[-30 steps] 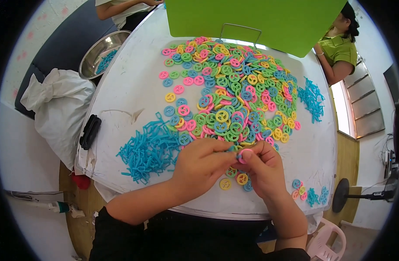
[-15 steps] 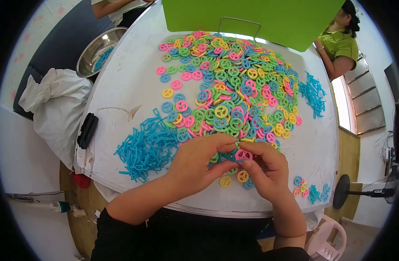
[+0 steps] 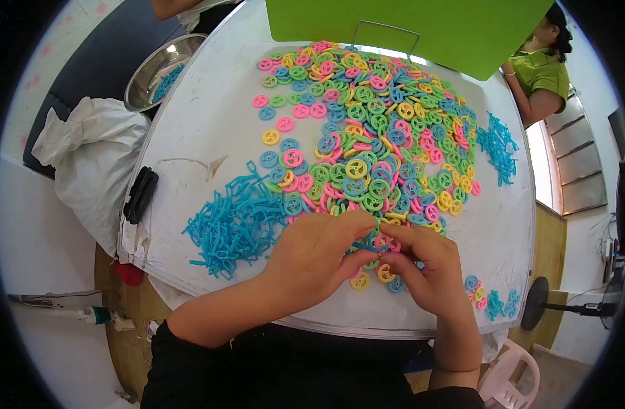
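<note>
Both hands meet at the near edge of a heap of small plastic wheels (image 3: 377, 184) in pink, green, yellow and blue. My left hand (image 3: 311, 255) pinches a thin blue plastic link (image 3: 369, 247) between thumb and forefinger. Facing it, my right hand (image 3: 427, 266) grips a pink wheel (image 3: 393, 243) with thumb and fingertips. The link reaches to the wheel; whether it passes through is hidden by the fingers. Left of my left hand lies a pile of blue links (image 3: 234, 225).
A green board (image 3: 408, 27) with a wire stand is beyond the heap. Further blue links (image 3: 498, 148) lie at the right. Small groups of pieces (image 3: 495, 305) sit near the right corner. A black case (image 3: 141, 195) and steel bowl (image 3: 138, 88) are leftward. Other people are at the far side.
The view has shifted slightly. My hands stay together, and the pink wheel has turned a little between the fingertips against the blue link.
</note>
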`<state>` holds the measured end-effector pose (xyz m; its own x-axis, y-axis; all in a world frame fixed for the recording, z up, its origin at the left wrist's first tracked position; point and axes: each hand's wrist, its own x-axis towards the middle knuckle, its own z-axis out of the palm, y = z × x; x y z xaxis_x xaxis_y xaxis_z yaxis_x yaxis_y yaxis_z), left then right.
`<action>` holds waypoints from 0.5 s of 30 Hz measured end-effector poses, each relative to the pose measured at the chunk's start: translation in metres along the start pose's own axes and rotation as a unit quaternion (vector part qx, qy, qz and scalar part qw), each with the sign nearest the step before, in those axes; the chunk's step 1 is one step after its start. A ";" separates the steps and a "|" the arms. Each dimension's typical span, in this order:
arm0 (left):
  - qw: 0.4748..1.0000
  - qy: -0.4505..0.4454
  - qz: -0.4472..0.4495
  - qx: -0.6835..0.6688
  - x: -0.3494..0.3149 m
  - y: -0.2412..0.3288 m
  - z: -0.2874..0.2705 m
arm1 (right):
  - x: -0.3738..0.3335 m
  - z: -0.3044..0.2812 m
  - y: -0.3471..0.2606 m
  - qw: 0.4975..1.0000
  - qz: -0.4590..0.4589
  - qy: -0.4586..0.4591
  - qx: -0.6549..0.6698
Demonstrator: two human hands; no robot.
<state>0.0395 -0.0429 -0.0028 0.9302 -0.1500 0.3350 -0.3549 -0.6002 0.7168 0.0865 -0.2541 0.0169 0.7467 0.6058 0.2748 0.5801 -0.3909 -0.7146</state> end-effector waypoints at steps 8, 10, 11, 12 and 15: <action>0.992 0.018 -0.003 -0.128 0.005 -0.007 0.006 | -0.004 -0.006 0.003 0.997 0.020 -0.052 0.049; 0.998 0.022 0.036 -0.049 0.005 0.000 0.004 | -0.008 -0.008 0.003 0.881 0.288 -0.064 0.370; 0.996 0.026 0.075 0.027 0.004 0.003 0.003 | -0.003 -0.010 0.004 0.868 0.285 -0.075 0.400; 0.997 0.028 0.072 0.029 0.004 0.004 0.002 | -0.003 -0.006 0.003 0.867 0.285 -0.079 0.400; 0.989 0.073 0.102 0.077 0.005 0.002 -0.009 | -0.005 0.009 -0.002 0.899 0.239 -0.016 0.366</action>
<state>0.0428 -0.0378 0.0056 0.8132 -0.1727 0.5558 -0.5053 -0.6835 0.5268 0.0787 -0.2502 0.0106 0.8369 0.5143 -0.1873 -0.1840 -0.0580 -0.9812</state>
